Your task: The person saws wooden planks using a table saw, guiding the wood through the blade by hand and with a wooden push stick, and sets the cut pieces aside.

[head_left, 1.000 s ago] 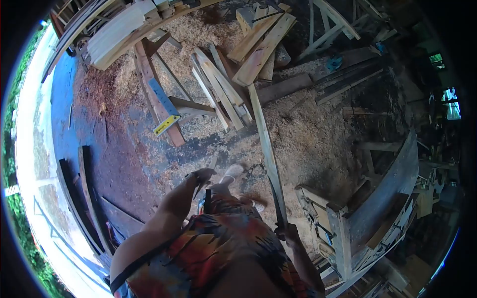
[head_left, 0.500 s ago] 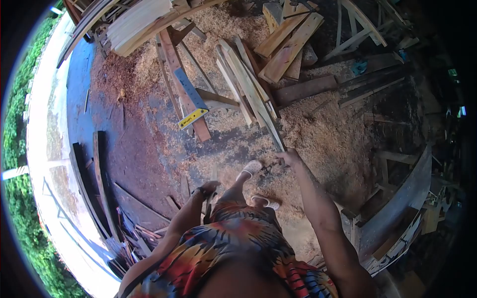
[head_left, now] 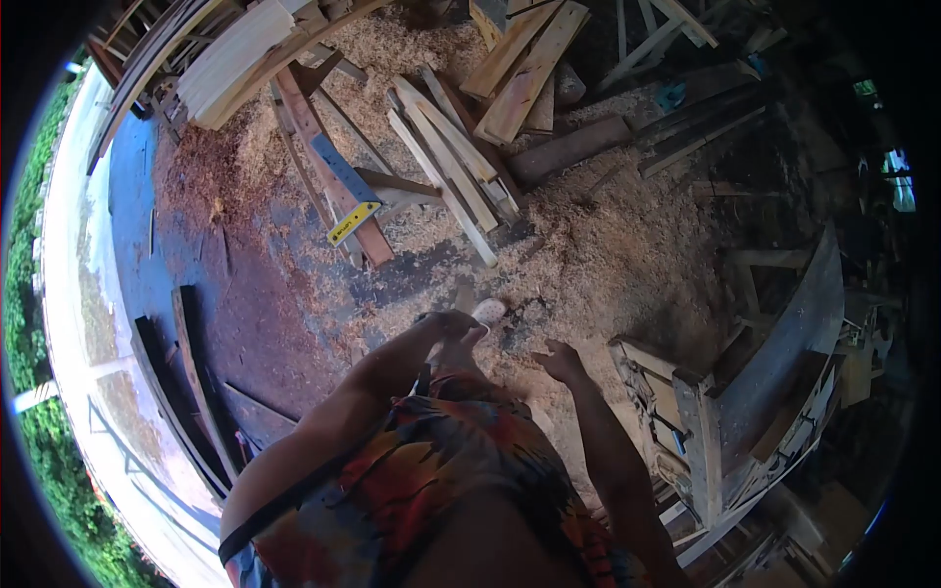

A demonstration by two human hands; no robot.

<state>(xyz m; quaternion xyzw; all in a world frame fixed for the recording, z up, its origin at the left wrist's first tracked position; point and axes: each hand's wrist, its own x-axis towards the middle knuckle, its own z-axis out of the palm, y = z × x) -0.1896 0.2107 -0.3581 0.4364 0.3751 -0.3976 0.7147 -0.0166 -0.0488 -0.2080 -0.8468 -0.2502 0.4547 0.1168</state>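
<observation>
My left hand is closed in front of my body, above the shoe. A tan end shows beyond its fingers and a dark strip shows below the wrist; what it grips I cannot make out. My right hand hangs over the sawdust with its fingers apart and nothing in them. Ahead of both hands, a pale wooden strip rests against a bundle of planks, its near end pointing towards me. To the left, a blue and yellow try square lies on a reddish board.
Thick planks are stacked at the back. Dark timbers lie on the left by the bright opening. A wooden frame with a sheet panel stands close on the right. Wood shavings cover much of the floor.
My right hand has let go of the pale wooden strip and drawn back; the strip now lies with the bundle. My left hand has moved forward and to the right. The view has shifted.
</observation>
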